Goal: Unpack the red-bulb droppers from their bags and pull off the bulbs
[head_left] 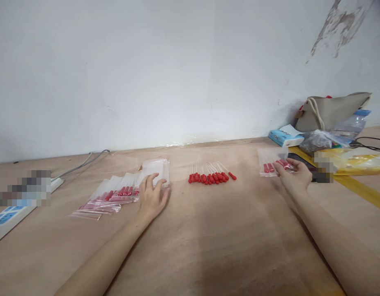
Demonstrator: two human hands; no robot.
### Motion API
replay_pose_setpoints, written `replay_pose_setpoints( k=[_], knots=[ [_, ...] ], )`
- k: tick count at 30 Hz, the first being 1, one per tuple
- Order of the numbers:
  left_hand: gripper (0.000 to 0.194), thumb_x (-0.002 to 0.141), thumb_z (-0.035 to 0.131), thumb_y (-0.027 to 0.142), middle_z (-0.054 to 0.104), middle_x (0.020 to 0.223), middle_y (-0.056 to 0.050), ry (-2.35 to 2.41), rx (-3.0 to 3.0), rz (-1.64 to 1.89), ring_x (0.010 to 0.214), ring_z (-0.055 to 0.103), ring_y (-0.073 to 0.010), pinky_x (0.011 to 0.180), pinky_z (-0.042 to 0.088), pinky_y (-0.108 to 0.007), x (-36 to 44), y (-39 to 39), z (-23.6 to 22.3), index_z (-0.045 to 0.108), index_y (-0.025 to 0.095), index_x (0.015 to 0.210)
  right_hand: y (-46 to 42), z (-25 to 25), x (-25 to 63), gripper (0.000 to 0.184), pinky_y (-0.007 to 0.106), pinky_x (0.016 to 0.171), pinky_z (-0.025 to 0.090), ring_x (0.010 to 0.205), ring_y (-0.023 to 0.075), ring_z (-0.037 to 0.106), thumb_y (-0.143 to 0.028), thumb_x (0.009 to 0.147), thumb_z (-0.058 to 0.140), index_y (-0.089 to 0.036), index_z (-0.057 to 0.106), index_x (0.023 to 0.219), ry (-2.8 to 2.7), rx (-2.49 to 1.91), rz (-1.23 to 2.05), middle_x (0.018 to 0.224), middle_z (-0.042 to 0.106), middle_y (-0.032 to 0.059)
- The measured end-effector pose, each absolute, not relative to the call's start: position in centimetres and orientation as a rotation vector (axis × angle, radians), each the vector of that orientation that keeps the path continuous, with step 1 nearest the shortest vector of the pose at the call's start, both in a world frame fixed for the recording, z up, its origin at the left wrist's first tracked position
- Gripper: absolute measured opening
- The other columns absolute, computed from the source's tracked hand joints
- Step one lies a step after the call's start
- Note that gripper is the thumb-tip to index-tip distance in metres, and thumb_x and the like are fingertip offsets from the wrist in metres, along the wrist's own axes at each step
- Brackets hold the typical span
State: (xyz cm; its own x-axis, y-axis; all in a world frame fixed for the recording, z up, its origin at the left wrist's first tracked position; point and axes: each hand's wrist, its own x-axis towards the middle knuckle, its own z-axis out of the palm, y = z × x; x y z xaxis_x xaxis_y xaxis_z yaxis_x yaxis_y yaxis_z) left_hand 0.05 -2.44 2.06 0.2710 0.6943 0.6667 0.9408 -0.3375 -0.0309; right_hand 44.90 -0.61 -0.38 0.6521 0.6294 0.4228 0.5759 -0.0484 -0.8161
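My left hand rests over a stack of flat, clear plastic bags, its fingers apart and curved, the fingertips at the stack. Whether they touch the top bag I cannot tell. Left of it, several filled bags overlap, red bulbs showing through the plastic. In the middle lies a row of loose droppers, thin clear stems pointing to the wall and red bulbs toward me. Over on the right, my right hand pinches the edge of a clear bag of droppers between thumb and fingers.
A white power strip with a grey cable lies at the left. At the right are a blue tissue pack, a grey bag, crumpled clear plastic, a yellow package and a dark flat object. A wall stands behind.
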Motion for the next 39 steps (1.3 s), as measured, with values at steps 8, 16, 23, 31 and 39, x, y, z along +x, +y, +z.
replay_pose_setpoints(
  k=[8,16,23,31,39],
  knots=[
    [0.02,0.082,0.047,0.031,0.048,0.108,-0.009,-1.546,-2.233,-1.263,0.105,0.044,-0.0225,0.092,0.034,-0.04,0.2,-3.1,2.6,0.053,0.02,0.098,-4.2,4.4,32.4,0.043,0.025,0.061,0.049,0.073,0.0135,0.059,-0.039,0.066,0.067,-0.02,0.053,0.102,-1.578,-1.007,1.188,0.087,0.061,0.0034],
    [0.032,0.079,0.053,0.033,0.047,0.115,-0.007,-1.316,-2.998,-1.076,0.108,0.045,-0.0198,0.093,0.037,-0.033,2.8,-6.4,4.3,0.049,0.021,0.108,-3.2,2.4,24.3,0.045,0.025,0.07,0.045,0.077,0.012,0.057,-0.031,0.06,0.073,-0.017,0.054,0.098,-2.026,-0.676,1.631,0.081,0.06,-0.0012],
    [0.046,0.075,0.058,0.039,0.046,0.118,-0.008,-1.497,-3.108,-0.964,0.108,0.046,-0.0214,0.09,0.04,-0.034,4.0,-7.2,2.6,0.046,0.022,0.115,-4.1,0.9,24.4,0.067,0.026,0.06,0.049,0.062,0.0117,0.059,-0.03,0.054,0.076,-0.017,0.038,0.108,-1.487,-1.093,1.668,0.071,0.059,-0.0036],
    [0.037,0.077,0.056,0.036,0.051,0.109,-0.007,-1.499,-3.056,-1.006,0.099,0.049,-0.0195,0.086,0.041,-0.033,4.3,-7.2,2.4,0.05,0.022,0.111,-6.0,1.5,24.7,0.055,0.027,0.057,0.051,0.057,0.0138,0.062,-0.022,0.052,0.077,-0.017,0.041,0.093,-1.183,-1.269,1.775,0.061,0.061,-0.0048],
    [0.029,0.088,0.039,0.026,0.05,0.112,-0.007,-1.243,-2.954,-0.794,0.103,0.047,-0.0195,0.089,0.038,-0.037,4.8,-5.8,2.2,0.054,0.027,0.113,-5.8,0.8,23.7,0.063,0.024,0.049,0.045,0.045,0.0101,0.054,-0.028,0.049,0.08,-0.018,0.036,0.093,-1.156,-1.325,1.644,0.053,0.055,-0.0085]
  ],
)
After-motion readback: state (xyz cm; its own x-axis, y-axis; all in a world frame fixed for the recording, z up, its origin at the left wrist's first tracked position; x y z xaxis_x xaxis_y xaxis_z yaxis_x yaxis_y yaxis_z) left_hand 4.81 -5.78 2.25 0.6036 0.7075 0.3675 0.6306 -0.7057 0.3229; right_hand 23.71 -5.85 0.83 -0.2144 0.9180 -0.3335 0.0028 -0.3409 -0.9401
